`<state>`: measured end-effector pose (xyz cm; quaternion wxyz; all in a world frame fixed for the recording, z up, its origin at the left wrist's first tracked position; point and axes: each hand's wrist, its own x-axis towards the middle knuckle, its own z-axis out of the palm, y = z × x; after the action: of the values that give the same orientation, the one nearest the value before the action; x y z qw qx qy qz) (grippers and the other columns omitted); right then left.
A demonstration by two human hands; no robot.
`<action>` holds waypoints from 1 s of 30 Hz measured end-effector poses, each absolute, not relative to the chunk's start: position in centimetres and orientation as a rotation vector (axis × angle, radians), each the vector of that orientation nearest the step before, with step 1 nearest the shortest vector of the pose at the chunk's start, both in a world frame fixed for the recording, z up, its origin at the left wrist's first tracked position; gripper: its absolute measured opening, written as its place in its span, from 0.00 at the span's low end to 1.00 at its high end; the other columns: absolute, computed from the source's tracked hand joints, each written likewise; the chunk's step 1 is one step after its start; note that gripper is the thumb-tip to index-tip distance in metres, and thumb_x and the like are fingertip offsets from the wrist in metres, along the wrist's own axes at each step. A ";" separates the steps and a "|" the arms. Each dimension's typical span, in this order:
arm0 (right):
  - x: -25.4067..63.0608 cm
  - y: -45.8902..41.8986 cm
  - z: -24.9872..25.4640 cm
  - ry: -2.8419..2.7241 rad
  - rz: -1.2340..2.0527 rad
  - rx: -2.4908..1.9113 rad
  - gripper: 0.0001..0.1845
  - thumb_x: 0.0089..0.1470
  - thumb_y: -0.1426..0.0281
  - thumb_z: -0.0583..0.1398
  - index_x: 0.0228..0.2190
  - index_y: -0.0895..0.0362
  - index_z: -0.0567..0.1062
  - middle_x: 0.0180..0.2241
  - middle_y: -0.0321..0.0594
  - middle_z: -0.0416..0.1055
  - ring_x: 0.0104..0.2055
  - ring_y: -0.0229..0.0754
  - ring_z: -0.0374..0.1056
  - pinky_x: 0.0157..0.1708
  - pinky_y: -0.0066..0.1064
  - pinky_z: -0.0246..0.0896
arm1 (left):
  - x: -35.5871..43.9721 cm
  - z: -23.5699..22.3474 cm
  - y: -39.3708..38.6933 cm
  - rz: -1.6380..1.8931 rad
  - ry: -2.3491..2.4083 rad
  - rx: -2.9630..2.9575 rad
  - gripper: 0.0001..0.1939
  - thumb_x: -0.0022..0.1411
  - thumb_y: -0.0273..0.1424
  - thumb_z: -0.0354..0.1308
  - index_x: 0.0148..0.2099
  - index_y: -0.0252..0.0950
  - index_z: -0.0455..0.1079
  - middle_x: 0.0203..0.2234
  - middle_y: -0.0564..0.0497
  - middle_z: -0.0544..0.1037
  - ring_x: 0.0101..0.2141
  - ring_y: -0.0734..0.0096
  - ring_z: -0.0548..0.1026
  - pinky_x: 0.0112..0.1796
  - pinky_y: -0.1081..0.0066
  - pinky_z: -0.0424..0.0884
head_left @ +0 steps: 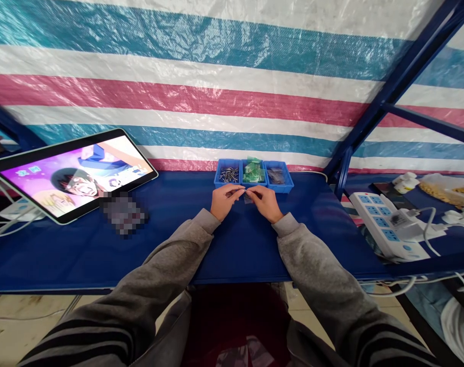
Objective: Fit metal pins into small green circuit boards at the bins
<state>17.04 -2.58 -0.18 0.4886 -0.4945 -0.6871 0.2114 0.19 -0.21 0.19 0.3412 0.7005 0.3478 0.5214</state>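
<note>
My left hand (225, 200) and my right hand (266, 202) meet fingertip to fingertip just in front of three joined blue bins. Pinched in the right fingers is what looks like a small clear plastic bag (248, 198), hanging below the fingertips. The left thumb and forefinger are pressed together at its upper edge; whatever they hold is too small to make out. Silvery screws (229, 175) fill the left bin (217, 179). Green packets (254, 171) are heaped in the middle one, and greyish clear bags (276, 176) lie in the right bin (289, 184).
A large tablet (75, 173) playing a cartoon leans on the blue table (171, 204) at left, beside a blurred-out item (125, 214). At right, past a blue metal post (343, 171), are a power strip (385, 224) with plugs and cables, and a white bottle (406, 182).
</note>
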 end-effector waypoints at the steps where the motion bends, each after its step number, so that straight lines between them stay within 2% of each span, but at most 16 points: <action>1: 17.1 -2.6 -0.2 -1.659 0.511 -1.214 0.16 0.58 0.57 0.57 0.31 0.54 0.79 0.27 0.41 0.75 0.29 0.44 0.71 0.32 0.35 0.66 | 0.2 0.2 -0.2 1.367 0.899 1.823 0.17 0.61 0.44 0.59 0.38 0.34 0.76 0.33 0.46 0.80 0.27 0.72 0.75 0.22 0.75 0.70; 4: 17.2 -2.5 -0.1 -1.597 0.516 -1.246 0.15 0.58 0.60 0.56 0.34 0.55 0.78 0.27 0.41 0.75 0.28 0.44 0.71 0.32 0.35 0.65 | 0.1 0.3 -0.1 1.372 0.879 1.837 0.17 0.66 0.44 0.53 0.42 0.35 0.72 0.38 0.45 0.80 0.34 0.69 0.77 0.29 0.74 0.74; 8: 17.3 -2.6 0.2 -1.547 0.493 -1.268 0.14 0.58 0.61 0.55 0.32 0.54 0.77 0.24 0.38 0.73 0.24 0.42 0.68 0.30 0.34 0.64 | -0.4 0.3 0.2 1.272 0.890 2.068 0.18 0.69 0.43 0.48 0.43 0.35 0.72 0.32 0.47 0.79 0.29 0.70 0.77 0.33 0.70 0.73; 11: 17.3 -2.8 0.5 -1.533 0.475 -1.259 0.14 0.58 0.60 0.55 0.31 0.55 0.77 0.24 0.39 0.73 0.25 0.43 0.69 0.29 0.33 0.64 | -0.5 0.2 0.3 1.231 0.909 2.238 0.18 0.67 0.45 0.52 0.41 0.36 0.75 0.32 0.47 0.80 0.31 0.68 0.76 0.35 0.70 0.71; 15: 17.1 -3.1 0.6 -1.576 0.534 -1.201 0.13 0.56 0.60 0.57 0.31 0.55 0.77 0.27 0.40 0.74 0.26 0.43 0.69 0.29 0.33 0.64 | -0.3 0.0 0.1 1.222 0.933 2.157 0.19 0.65 0.46 0.55 0.45 0.36 0.73 0.19 0.56 0.73 0.20 0.74 0.70 0.28 0.74 0.67; 17: 16.9 -3.1 0.6 -1.628 0.574 -1.156 0.12 0.55 0.60 0.59 0.31 0.55 0.77 0.28 0.40 0.74 0.25 0.42 0.68 0.28 0.33 0.64 | -0.3 0.1 -0.1 1.256 0.931 2.086 0.18 0.64 0.46 0.55 0.44 0.36 0.72 0.17 0.58 0.71 0.19 0.75 0.69 0.27 0.74 0.66; 23: 16.8 -3.0 0.3 -1.679 0.592 -1.105 0.12 0.55 0.60 0.59 0.28 0.56 0.75 0.25 0.37 0.72 0.23 0.38 0.66 0.28 0.31 0.63 | -0.1 0.6 -0.4 1.294 0.876 1.793 0.18 0.59 0.43 0.62 0.44 0.34 0.72 0.17 0.56 0.73 0.18 0.78 0.66 0.23 0.75 0.64; 26: 17.0 -2.9 0.4 -1.626 0.605 -1.150 0.16 0.58 0.58 0.57 0.27 0.56 0.73 0.23 0.36 0.70 0.21 0.37 0.64 0.28 0.30 0.62 | 0.1 0.4 0.1 1.307 0.807 1.574 0.20 0.52 0.43 0.67 0.40 0.32 0.74 0.23 0.51 0.77 0.20 0.75 0.70 0.22 0.74 0.66; 30: 17.1 -2.8 0.4 -1.604 0.654 -1.156 0.19 0.58 0.55 0.56 0.25 0.55 0.72 0.21 0.34 0.68 0.21 0.37 0.64 0.28 0.29 0.62 | 0.3 -0.1 0.6 1.325 0.771 1.391 0.18 0.46 0.40 0.71 0.34 0.31 0.76 0.26 0.47 0.79 0.25 0.71 0.73 0.25 0.72 0.69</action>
<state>17.09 -2.85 0.37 0.5049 -0.4791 -0.6648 0.2712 0.31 0.65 -0.10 0.5103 0.5779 0.3203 0.5504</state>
